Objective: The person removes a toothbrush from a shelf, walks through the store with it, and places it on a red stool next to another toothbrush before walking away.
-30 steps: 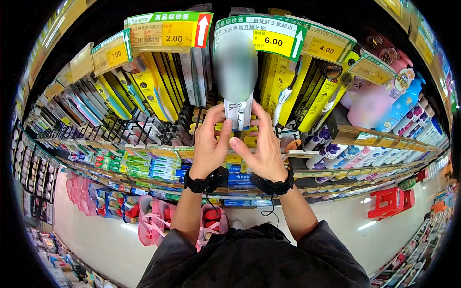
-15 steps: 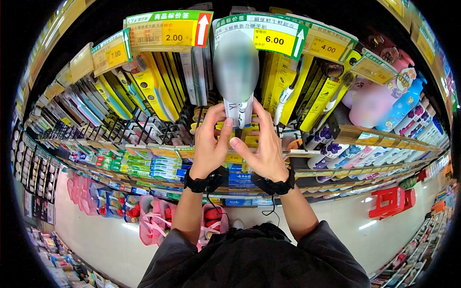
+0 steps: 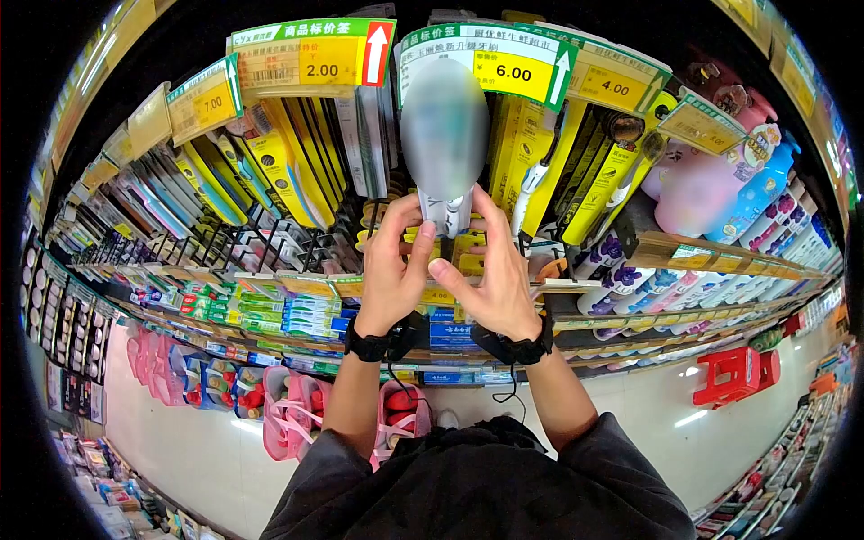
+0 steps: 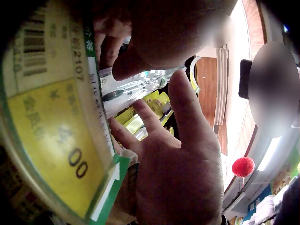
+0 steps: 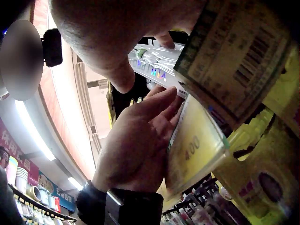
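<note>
Gripping the pack (image 3: 456,216) with bent fingers, your left hand (image 3: 394,270) and right hand (image 3: 497,279) flank its near-to-far long axis.

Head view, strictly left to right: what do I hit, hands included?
7.00 price tag → wide yellow toothbrush pack → left hand → clear pack between the hands → right hand → upper 4.00 price tag → red stool. Overlapping stock left out.

The shop floor (image 3: 612,450) is shining brightly, a long light (image 5: 35,126) is glowing overhead, and shelf edges are bending.
</note>
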The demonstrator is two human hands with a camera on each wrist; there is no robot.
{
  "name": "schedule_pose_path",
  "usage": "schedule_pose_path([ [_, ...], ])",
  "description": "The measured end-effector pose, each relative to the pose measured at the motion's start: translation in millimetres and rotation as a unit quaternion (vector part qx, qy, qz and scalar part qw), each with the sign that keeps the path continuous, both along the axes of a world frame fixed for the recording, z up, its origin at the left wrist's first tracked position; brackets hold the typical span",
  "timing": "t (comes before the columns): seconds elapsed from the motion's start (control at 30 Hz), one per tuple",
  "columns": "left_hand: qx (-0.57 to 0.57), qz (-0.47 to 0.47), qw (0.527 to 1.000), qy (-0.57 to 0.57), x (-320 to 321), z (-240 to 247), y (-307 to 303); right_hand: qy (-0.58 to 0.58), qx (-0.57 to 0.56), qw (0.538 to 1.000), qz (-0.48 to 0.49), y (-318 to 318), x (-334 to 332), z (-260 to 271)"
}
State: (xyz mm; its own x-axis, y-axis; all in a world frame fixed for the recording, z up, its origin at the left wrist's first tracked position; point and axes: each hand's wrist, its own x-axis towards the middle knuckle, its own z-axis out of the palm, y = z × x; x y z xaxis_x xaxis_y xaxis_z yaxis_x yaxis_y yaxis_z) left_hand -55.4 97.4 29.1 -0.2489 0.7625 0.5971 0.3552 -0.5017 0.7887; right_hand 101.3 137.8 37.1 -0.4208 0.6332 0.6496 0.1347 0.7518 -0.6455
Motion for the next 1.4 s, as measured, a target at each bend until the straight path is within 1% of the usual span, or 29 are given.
schedule_pose_path([
  [0.17, 0.01, -0.001, 1.0, 0.001, -0.5, -2.3, 1.9, -0.001, 0.002, 1.0, -0.003, 0.7, -0.7, -2.6],
  [0.23, 0.004, 0.0, 1.0, 0.003, -0.4, -0.3, 0.7, -0.002, 0.01, 1.0, -0.005, 1.9, -0.7, -4.1],
  [0.33, -0.009, 0.001, 1.0, -0.002, 0.4, 2.7, -1.0, -0.01, -0.016, 1.0, 0.001, -0.6, 0.1, -2.0],
  [0.47, -0.016, 0.003, 1.0, -0.003, 1.2, 4.0, -2.4, -0.016, -0.001, 1.0, -0.003, 1.3, -1.0, -3.5],
  [0.57, 0.013, 0.001, 1.0, 0.002, 0.8, 0.3, 1.0, -0.021, -0.007, 1.0, -0.01, 0.2, -1.1, -3.1],
  [0.67, -0.002, -0.017, 1.0, -0.016, 0.3, 1.5, -0.3, -0.025, -0.009, 0.999, -0.021, 0.4, -2.3, -7.1],
  [0.83, -0.005, -0.001, 1.0, -0.008, 0.8, 2.0, -0.8, -0.04, -0.006, 0.999, -0.02, -3.5, -1.1, 1.1],
  [0.93, 0.005, 0.005, 1.0, -0.002, 0.2, 0.5, 0.5, -0.04, 0.001, 0.999, -0.02, -0.2, -1.1, -2.6],
  [1.13, 0.012, 0.004, 1.0, -0.007, 0.5, 0.2, 1.0, -0.02, -0.03, 0.999, -0.025, 0.3, -2.1, -5.6],
  [1.23, 0.017, 0.002, 1.0, -0.019, -0.2, -3.1, 1.2, -0.044, -0.04, 0.997, -0.041, 0.8, -1.6, -8.8],
  [1.37, 0.023, -0.02, 0.999, -0.038, 1.0, -0.8, -1.4, 0.015, -0.069, 0.997, 0.007, -1.6, -0.4, -7.4],
  [1.4, 0.009, -0.03, 0.998, -0.049, 0.1, 0.6, -2.9, 0.022, -0.081, 0.996, 0.015, -2.3, 0.9, -5.5],
])
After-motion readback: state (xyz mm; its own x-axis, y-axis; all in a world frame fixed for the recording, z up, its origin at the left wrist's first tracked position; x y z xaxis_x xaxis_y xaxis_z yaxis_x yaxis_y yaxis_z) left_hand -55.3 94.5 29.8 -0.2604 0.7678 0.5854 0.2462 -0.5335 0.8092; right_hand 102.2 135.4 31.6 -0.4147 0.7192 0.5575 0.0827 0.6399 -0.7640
